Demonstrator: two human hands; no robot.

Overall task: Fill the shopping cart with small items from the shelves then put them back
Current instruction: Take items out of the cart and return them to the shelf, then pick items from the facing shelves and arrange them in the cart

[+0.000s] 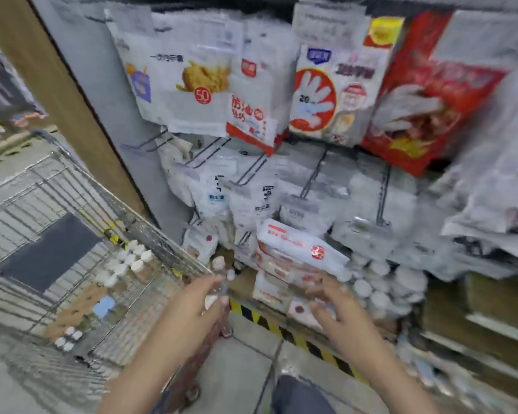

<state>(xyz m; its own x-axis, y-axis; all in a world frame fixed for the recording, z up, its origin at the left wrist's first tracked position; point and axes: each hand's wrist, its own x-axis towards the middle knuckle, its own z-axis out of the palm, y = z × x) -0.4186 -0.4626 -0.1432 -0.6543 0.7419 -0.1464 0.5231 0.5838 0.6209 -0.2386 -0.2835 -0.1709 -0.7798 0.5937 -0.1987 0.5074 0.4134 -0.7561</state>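
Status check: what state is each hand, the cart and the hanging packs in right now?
Left hand: pinches a small white-capped item.
Right hand: fingers spread, by the low packs; grip unclear in blur.
Shopping cart: holds white-capped bottles.
Glove packs: hanging on hooks.

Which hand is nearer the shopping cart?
Left. The left hand is beside the shopping cart rim; the right hand is off to its right, at the shelf packets.

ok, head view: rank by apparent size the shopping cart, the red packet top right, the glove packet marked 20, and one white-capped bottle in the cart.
1. shopping cart
2. red packet
3. glove packet
4. white-capped bottle
Apparent size only; the picture is blurred.
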